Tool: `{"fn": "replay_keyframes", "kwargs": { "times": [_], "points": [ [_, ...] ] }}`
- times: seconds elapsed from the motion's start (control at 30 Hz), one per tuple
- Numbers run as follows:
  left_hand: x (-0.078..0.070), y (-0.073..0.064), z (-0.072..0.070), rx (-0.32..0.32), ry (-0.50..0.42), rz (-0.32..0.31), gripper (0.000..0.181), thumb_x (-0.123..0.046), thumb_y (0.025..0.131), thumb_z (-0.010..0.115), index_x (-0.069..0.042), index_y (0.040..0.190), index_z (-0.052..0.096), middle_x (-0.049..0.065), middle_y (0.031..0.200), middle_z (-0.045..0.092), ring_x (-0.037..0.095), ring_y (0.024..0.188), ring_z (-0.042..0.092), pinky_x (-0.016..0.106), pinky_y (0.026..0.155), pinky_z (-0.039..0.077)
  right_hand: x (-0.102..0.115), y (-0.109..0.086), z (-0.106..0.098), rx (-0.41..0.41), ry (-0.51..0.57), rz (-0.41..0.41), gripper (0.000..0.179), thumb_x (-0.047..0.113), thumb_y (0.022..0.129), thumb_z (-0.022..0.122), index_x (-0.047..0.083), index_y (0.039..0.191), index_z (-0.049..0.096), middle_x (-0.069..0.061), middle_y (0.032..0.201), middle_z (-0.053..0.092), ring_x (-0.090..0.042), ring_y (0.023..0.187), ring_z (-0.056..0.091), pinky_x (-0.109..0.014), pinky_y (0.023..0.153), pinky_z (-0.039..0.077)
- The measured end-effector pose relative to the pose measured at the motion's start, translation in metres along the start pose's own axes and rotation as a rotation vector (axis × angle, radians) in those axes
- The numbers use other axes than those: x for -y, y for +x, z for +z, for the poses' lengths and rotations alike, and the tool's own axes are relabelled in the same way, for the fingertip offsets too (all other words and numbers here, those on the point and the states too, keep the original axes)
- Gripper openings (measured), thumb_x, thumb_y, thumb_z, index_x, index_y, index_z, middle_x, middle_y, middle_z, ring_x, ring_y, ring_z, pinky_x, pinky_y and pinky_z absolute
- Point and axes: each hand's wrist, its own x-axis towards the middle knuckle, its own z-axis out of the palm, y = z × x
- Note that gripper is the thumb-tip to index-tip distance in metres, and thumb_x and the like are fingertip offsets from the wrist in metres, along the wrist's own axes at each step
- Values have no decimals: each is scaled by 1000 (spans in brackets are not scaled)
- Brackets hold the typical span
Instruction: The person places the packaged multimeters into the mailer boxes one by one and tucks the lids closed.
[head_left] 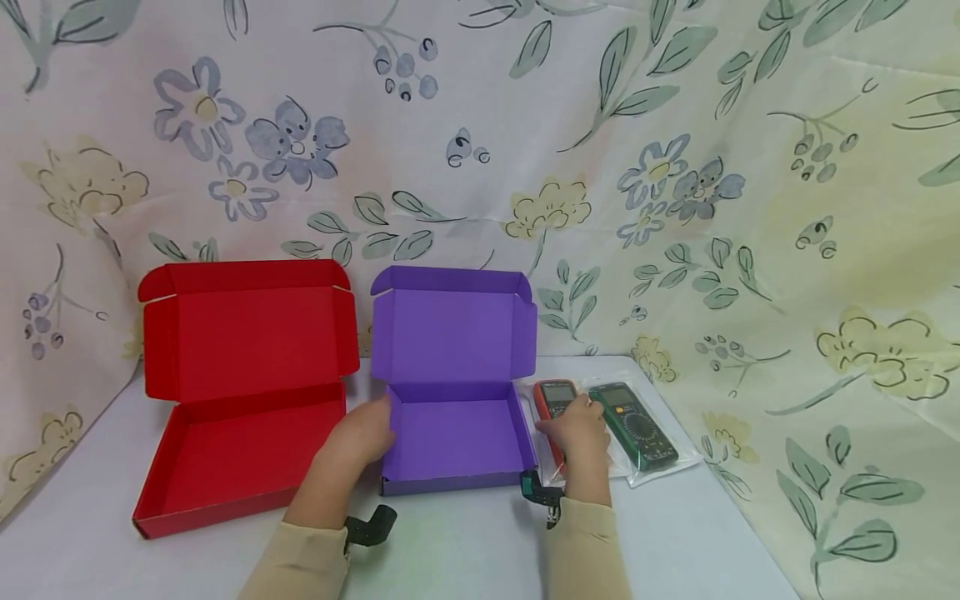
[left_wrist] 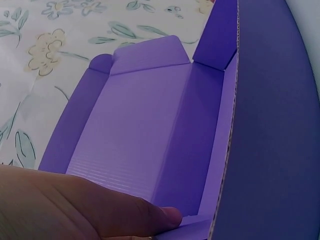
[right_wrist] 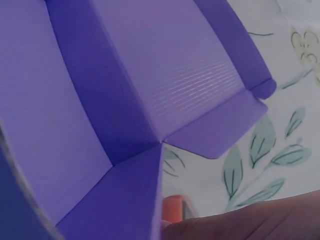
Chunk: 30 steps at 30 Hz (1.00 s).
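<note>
Right hand [head_left: 585,433] nearer, over red multimeter [head_left: 555,395] just right of purple box [head_left: 457,435], long axis roughly along box's right side; left hand [head_left: 362,433] at box's left, can't tell either finger grip.

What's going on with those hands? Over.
Left hand gripping purple box, left side. Right hand over red multimeter. Green multimeter alongside; nothing visibly blocking box.

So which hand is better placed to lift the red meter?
Likely the right hand: it is over the red meter, while the left hand is across the purple box, at its left side.
</note>
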Motion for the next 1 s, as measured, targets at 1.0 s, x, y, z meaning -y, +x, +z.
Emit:
{"fn": "replay_keyframes", "kwargs": {
  "times": [1.0],
  "points": [
    [-2,-2,-2,19,-4,-15,61,2,94,54,15,150,35,26,124,64,32,93,60,53,89,53,-4,7,14,-72,-8,56,86,32,79,86,-9,141,42,-36,122,45,-53,114,49,-65,96,41]
  ]
}}
